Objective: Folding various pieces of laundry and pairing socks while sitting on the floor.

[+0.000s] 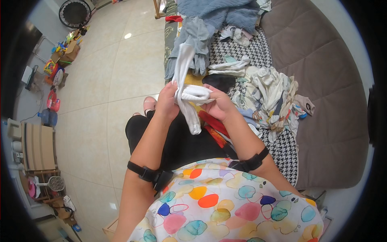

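Observation:
My left hand point(167, 101) grips a white ribbed sock point(185, 57), which hangs out above and below the fingers. My right hand point(220, 104) pinches the rolled, ribbed cuff point(196, 91) of white knit at the other side. The long strip crosses over this cuff near my left fingers; whether it is one sock or a pair I cannot tell. Both hands are above my black-trousered lap point(178, 142). Just beyond them lie a black cloth item point(219, 82) and a pair of white socks point(229, 67).
A heap of crumpled light clothes point(266, 90) lies to the right on a houndstooth cover point(281, 157), beside the brown sofa back point(326, 121). Grey garments point(196, 39) and a blue-grey blanket point(223, 12) are piled farther off. Toys and boxes point(68, 53) line the tiled floor's left side.

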The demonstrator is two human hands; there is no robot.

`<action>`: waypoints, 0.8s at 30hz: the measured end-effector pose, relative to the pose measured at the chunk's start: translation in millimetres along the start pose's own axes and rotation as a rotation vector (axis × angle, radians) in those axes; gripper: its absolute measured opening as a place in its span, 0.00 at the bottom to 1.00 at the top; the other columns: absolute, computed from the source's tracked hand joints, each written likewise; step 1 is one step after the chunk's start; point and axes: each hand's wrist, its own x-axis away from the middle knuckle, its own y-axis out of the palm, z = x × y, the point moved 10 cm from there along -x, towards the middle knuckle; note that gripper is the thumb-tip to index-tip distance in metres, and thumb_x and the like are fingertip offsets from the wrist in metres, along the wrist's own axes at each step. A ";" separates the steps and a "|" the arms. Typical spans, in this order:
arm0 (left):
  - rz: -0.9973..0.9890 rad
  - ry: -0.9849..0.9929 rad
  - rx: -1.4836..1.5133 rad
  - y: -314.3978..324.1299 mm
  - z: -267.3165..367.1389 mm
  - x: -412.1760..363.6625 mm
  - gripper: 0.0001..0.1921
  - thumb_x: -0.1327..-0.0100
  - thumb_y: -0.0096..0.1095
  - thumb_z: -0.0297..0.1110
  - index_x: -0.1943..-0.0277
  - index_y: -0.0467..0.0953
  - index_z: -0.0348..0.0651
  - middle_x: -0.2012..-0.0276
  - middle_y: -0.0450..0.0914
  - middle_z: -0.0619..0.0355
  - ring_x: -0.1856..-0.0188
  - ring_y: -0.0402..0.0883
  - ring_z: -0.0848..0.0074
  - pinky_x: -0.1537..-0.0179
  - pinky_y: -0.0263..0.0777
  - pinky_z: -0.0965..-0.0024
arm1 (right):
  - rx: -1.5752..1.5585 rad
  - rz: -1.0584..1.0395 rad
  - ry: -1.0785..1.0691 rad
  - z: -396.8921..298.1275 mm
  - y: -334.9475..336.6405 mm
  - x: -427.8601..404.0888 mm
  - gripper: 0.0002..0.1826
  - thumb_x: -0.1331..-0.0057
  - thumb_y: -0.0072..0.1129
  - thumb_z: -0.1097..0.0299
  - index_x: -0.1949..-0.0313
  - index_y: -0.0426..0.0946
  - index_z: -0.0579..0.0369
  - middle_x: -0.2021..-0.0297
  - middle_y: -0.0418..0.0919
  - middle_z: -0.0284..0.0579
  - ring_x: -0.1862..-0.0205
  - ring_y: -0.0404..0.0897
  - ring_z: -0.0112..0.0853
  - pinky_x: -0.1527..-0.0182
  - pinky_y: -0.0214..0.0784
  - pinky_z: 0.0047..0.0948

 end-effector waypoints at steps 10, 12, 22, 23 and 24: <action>-0.093 -0.041 -0.435 24.6 -9.1 17.7 0.10 0.35 0.49 0.36 0.55 0.71 0.41 0.65 0.76 0.62 0.66 0.74 0.82 0.64 0.69 0.76 | 1.124 0.422 -0.474 -51.0 -15.2 -0.4 0.15 0.56 0.62 0.72 0.68 0.68 0.60 0.77 0.76 0.48 0.74 0.77 0.33 0.68 0.69 0.29; -0.112 -0.054 -0.708 30.0 -7.0 23.1 0.10 0.41 0.59 0.36 0.65 0.75 0.38 0.70 0.74 0.64 0.68 0.69 0.85 0.66 0.64 0.78 | 1.017 0.344 -0.428 -46.2 -27.9 -14.5 0.12 0.50 0.56 0.73 0.65 0.71 0.63 0.73 0.77 0.47 0.71 0.77 0.31 0.67 0.69 0.27; -0.093 0.448 -1.367 40.2 19.8 27.2 0.17 0.61 0.74 0.32 0.69 0.74 0.37 0.70 0.70 0.53 0.70 0.74 0.65 0.67 0.68 0.68 | 0.727 0.282 -0.156 -16.0 -15.5 -15.4 0.12 0.47 0.47 0.78 0.62 0.71 0.65 0.67 0.76 0.46 0.67 0.76 0.30 0.64 0.68 0.26; -0.096 0.447 -1.365 40.8 19.2 28.4 0.17 0.61 0.74 0.32 0.69 0.74 0.37 0.70 0.70 0.53 0.70 0.74 0.65 0.67 0.68 0.68 | 0.606 0.237 -0.141 -11.6 -12.3 -15.2 0.12 0.47 0.45 0.78 0.62 0.71 0.65 0.67 0.76 0.47 0.68 0.76 0.31 0.64 0.68 0.27; -0.200 0.430 -1.362 56.4 18.0 34.5 0.19 0.62 0.75 0.34 0.66 0.73 0.38 0.66 0.70 0.53 0.66 0.72 0.65 0.64 0.67 0.68 | 0.606 0.239 -0.141 -10.4 -12.8 -15.3 0.12 0.47 0.45 0.78 0.62 0.71 0.65 0.67 0.76 0.47 0.68 0.76 0.31 0.64 0.68 0.27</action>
